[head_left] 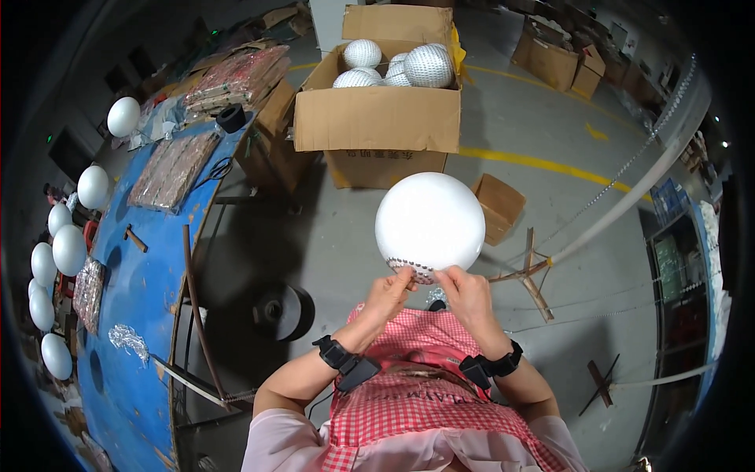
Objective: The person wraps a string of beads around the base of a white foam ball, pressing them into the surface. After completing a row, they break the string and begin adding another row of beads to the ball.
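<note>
A large glossy white ball (pixel 430 220) is in front of me, above the floor. Rows of small dark silvery beads (pixel 409 266) ring its near lower part. My left hand (pixel 387 295) is closed at the near left of these rows, thumb and forefinger pinched on the bead strip. On the near right, my right hand (pixel 469 297) is also closed, its fingertips pinching at the strip's edge against the ball. The fingers partly cover the strip's end. What supports the ball from below is hidden.
Beyond the ball, an open cardboard box (pixel 377 118) holds several silver beaded balls (pixel 429 66). On the left, a blue worktable (pixel 138 291) carries a hammer (pixel 135 238) and wrapped packs. White balls (pixel 69 250) line its far side. Bead strands (pixel 609 185) and a wooden stand (pixel 535 291) are at right.
</note>
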Demonstrator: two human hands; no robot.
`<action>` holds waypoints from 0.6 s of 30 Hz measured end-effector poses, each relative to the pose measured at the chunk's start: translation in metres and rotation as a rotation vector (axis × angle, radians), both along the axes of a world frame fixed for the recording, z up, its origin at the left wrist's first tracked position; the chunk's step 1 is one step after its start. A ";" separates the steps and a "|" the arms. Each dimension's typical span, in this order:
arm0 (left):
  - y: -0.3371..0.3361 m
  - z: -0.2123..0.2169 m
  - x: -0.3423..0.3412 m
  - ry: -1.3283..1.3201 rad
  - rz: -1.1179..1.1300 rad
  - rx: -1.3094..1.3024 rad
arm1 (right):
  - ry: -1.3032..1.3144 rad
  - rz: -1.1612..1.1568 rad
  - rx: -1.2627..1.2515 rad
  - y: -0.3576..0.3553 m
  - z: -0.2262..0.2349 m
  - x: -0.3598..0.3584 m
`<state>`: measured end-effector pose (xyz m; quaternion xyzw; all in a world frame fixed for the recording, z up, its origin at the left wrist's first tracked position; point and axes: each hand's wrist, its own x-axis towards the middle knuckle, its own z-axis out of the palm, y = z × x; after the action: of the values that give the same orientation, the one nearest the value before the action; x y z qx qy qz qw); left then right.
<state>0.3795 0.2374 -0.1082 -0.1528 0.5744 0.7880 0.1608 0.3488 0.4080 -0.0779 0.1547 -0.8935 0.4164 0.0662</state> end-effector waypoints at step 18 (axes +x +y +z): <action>-0.022 -0.027 -0.002 -0.023 0.201 -0.167 | -0.249 0.026 -0.244 0.022 0.015 0.012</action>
<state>0.3772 0.2156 -0.1353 -0.2314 0.6180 0.7477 0.0745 0.3613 0.4299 -0.0633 0.1043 -0.8354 0.5387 -0.0322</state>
